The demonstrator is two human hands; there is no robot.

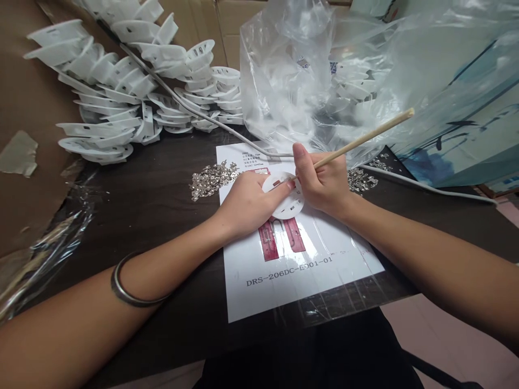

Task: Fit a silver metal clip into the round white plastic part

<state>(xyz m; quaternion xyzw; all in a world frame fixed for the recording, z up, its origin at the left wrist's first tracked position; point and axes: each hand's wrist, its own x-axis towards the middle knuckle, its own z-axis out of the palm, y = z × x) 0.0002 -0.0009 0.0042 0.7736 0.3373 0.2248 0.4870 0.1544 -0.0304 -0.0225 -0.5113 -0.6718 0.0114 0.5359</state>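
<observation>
My left hand (pixel 247 202) holds a round white plastic disc (pixel 292 205) with small slots, its thumb lying across the face. The fingers under the disc are hidden. In my right hand (pixel 326 181) is a slim wooden stick (pixel 371 132), gripped like a pen; its lower end meets the disc near my left thumb. Both hands are over a printed paper sheet (pixel 247 300) with red pictures and the text "DRS-206DC". Small shiny metal pieces lie in one pile (pixel 211 181) left of the disc and another pile (pixel 362 182) behind my right wrist.
Stacks of white plastic discs (pixel 101 140) stand at the back left beside cardboard (pixel 28 97). A clear plastic bag (pixel 279 81) with white parts rises behind the sheet. A grey cable (pixel 227 128) crosses the dark table (pixel 170 216). Crumpled clear wrap (pixel 57 243) lies at left.
</observation>
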